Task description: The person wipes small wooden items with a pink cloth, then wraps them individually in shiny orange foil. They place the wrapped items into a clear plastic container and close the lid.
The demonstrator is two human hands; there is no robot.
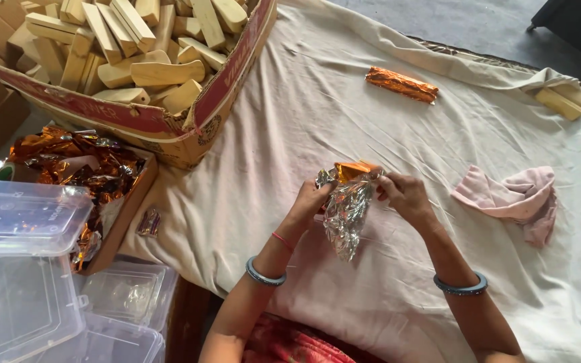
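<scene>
both hands — left hand (311, 202), right hand (403, 193) — closed on foil wrapper (345, 208)

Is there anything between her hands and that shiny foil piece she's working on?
Nothing visible. The left hand and right hand both already grip the crumpled foil wrapper directly, holding it above the white cloth.

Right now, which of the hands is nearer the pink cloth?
Right. The right hand pinches the foil sheet just left of the pink cloth; the left hand grips the foil's far side, farther away.
</scene>
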